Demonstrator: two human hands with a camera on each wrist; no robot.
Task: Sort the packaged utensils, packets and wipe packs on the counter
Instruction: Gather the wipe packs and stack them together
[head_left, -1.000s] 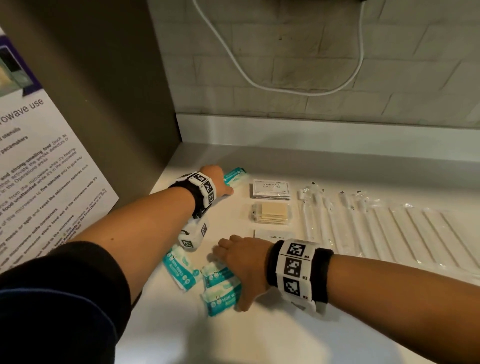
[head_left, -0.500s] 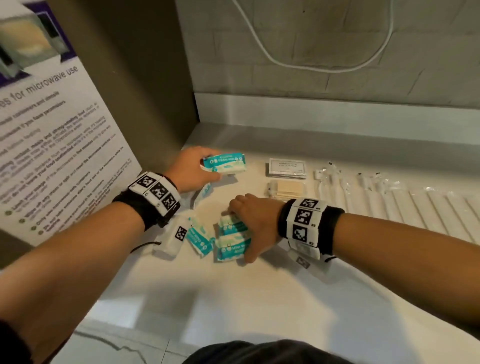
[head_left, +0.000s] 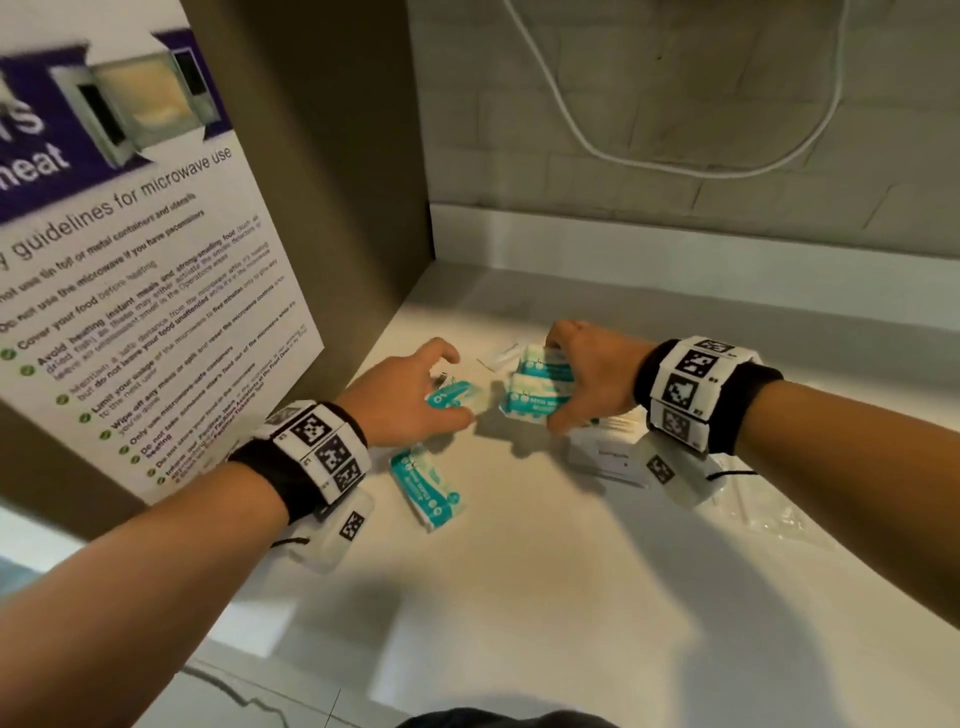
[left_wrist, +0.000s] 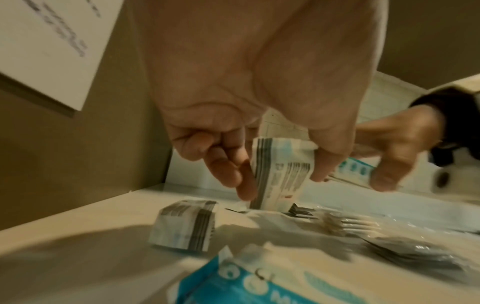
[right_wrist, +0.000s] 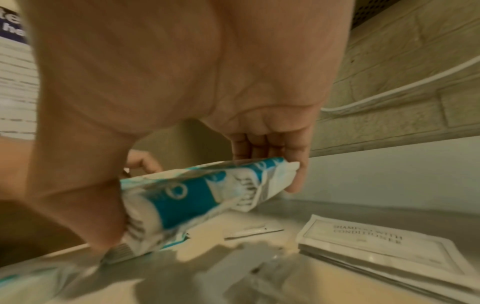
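Teal-and-white wipe packs are what both hands hold. My left hand pinches one wipe pack between thumb and fingers, low over the counter. My right hand grips a stack of two wipe packs, lifted and tilted just right of the left hand. A third wipe pack lies flat below my left wrist. In the left wrist view another pack sits on the counter. White shampoo packets lie under my right wrist.
Clear-wrapped forks and other utensil packs lie to the right. A thin white sachet rests behind the hands. A brown cabinet side with a microwave poster walls off the left; a tiled backsplash stands behind.
My right hand has lifted its two wipe packs off the counter and moved them back. My left hand has brought its pack rightward, close to them.
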